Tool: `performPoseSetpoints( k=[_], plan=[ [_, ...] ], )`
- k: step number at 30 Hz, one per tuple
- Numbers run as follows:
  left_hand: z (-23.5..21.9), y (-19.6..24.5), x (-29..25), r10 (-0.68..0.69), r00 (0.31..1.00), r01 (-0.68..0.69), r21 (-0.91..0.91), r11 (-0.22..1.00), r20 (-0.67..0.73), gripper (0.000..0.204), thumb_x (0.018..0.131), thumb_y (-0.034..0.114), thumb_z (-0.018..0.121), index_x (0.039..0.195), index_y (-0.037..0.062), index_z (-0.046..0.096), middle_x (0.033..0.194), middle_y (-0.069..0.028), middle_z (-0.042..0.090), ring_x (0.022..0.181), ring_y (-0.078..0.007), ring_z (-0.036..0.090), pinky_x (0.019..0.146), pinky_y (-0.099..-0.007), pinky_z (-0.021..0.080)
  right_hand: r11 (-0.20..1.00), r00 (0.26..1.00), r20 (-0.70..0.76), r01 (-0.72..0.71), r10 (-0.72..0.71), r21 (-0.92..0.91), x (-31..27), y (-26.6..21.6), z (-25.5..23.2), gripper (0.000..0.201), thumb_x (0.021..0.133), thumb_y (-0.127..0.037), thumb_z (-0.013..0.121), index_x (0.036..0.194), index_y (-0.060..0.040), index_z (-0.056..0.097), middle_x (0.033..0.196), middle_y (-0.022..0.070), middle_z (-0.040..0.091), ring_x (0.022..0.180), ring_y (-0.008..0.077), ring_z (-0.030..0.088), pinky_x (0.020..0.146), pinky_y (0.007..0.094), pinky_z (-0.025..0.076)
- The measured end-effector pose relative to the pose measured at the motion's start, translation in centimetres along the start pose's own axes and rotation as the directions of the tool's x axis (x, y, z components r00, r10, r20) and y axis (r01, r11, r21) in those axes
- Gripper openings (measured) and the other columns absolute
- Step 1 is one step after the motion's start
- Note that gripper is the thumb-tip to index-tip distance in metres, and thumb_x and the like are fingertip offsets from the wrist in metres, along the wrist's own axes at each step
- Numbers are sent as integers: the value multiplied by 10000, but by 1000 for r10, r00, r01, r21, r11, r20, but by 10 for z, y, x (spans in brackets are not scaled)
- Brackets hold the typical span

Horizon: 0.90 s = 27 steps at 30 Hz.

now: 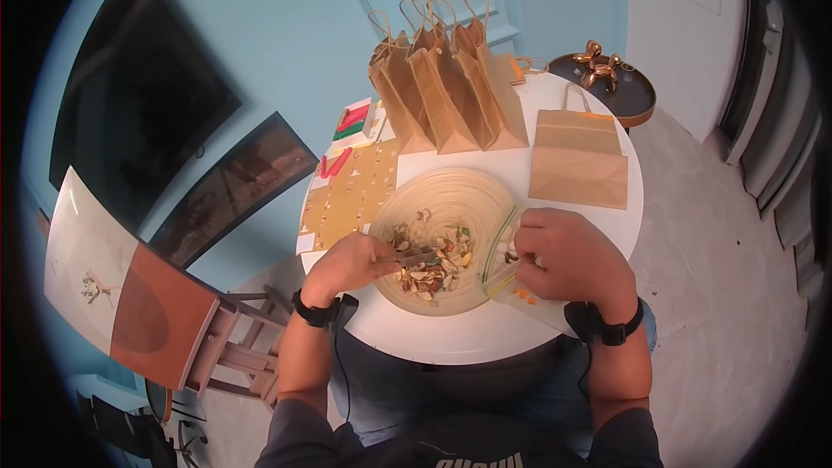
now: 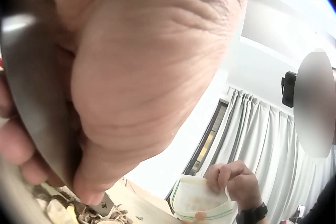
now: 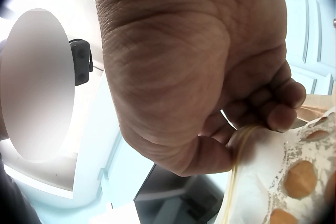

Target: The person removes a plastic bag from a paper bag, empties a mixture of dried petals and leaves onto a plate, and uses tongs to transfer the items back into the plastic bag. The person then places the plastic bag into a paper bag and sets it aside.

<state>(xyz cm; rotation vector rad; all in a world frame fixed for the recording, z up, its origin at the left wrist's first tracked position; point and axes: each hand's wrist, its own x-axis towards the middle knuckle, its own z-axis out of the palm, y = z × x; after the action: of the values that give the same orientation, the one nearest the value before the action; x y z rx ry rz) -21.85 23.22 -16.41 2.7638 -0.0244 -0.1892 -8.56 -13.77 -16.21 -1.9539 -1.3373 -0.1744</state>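
Note:
My left hand (image 1: 348, 265) grips a pair of metal tongs (image 1: 418, 256), their tips down among dried slices and petals (image 1: 439, 270) in a round, ribbed wooden bowl (image 1: 472, 186). In the left wrist view the curved metal of the tongs (image 2: 37, 77) runs along the palm to the bowl's contents. My right hand (image 1: 572, 258) pinches the rim of a clear zip bag (image 1: 500, 260) with a green seal line, held over the bowl's right edge. Through the bag's side in the right wrist view show round orange spots (image 3: 300, 179).
Several brown paper bags (image 1: 451, 104) stand open behind the bowl. A folded paper bag (image 1: 579, 160) lies at the right. To the left are a patterned sheet (image 1: 360, 191) and pink strips (image 1: 336, 162). A side table (image 1: 637, 91) bears a shiny balloon-dog figure (image 1: 600, 74).

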Motion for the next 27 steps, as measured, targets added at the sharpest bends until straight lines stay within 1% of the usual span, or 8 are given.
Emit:
performPoseSetpoints(
  k=[4, 9, 13, 16, 19, 21, 25, 27],
  plan=[
    [0, -2, 0, 7, 1000, -7, 4, 1000, -2, 268, 1015, 245, 844, 947, -7, 786, 764, -227, 655, 689, -415, 627, 670, -472, 504, 1000, 1000, 3, -4, 4, -2, 0, 0, 1, 205, 844, -122, 698, 700, 1, 620, 808, 164, 637, 775, 398, 660, 739, 523, 556],
    [-6, -3, -3, 25, 999, -27, -40, 999, -40, 246, 1025, 250, 845, 999, 7, 820, 769, -229, 662, 687, -411, 624, 663, -467, 503, 1000, 1000, -4, 1, -1, 3, 2, -2, 1, 203, 841, -118, 697, 699, 4, 618, 809, 170, 640, 781, 403, 662, 743, 528, 556],
    [-21, 18, -7, 19, 999, -21, -32, 999, -46, 219, 1024, 244, 849, 1064, 29, 847, 804, -223, 697, 715, -407, 651, 681, -457, 522, 1000, 1000, -6, 14, -13, 8, 2, 2, 3, 203, 837, -117, 698, 696, 5, 619, 805, 173, 638, 777, 407, 659, 739, 530, 553],
    [-25, 37, -5, 174, 981, -174, 15, 985, -88, 203, 1020, 215, 867, 1124, 40, 859, 842, -190, 734, 751, -370, 686, 706, -424, 543, 1000, 1000, 3, 13, -13, 18, 3, 1, 5, 201, 836, -117, 697, 695, 4, 619, 801, 175, 636, 772, 410, 657, 737, 532, 550],
    [-25, 65, -4, 248, 964, -256, -74, 964, -99, 205, 1010, 224, 875, 1117, 50, 859, 859, -181, 748, 784, -379, 708, 713, -438, 547, 1000, 1000, 5, 11, -11, 18, 4, 0, 4, 201, 837, -117, 696, 695, 3, 620, 799, 174, 635, 770, 411, 656, 734, 533, 549],
    [-24, 68, 3, 254, 958, -264, -61, 963, -134, 244, 987, 248, 873, 1098, 33, 850, 856, -216, 738, 775, -417, 698, 712, -457, 547, 1000, 1000, 2, 6, -6, 11, 3, -1, 2, 203, 839, -117, 695, 695, 4, 619, 799, 172, 634, 770, 410, 656, 733, 533, 549],
    [-20, 36, 31, 166, 978, -161, 46, 986, -124, 268, 971, 274, 868, 1052, 20, 842, 835, -246, 727, 780, -455, 699, 718, -485, 548, 1000, 1000, -19, 3, -3, 15, 0, 0, -1, 213, 846, -123, 695, 696, 4, 611, 796, 169, 627, 770, 408, 656, 731, 533, 546],
    [-15, 18, 41, 103, 990, -93, 104, 990, -95, 254, 985, 262, 871, 1030, 15, 837, 828, -228, 729, 764, -413, 703, 723, -464, 546, 1000, 1000, -15, 1, -1, 20, 0, 0, -2, 219, 848, -126, 696, 696, 4, 606, 794, 168, 623, 772, 407, 655, 732, 534, 546]
  ],
)
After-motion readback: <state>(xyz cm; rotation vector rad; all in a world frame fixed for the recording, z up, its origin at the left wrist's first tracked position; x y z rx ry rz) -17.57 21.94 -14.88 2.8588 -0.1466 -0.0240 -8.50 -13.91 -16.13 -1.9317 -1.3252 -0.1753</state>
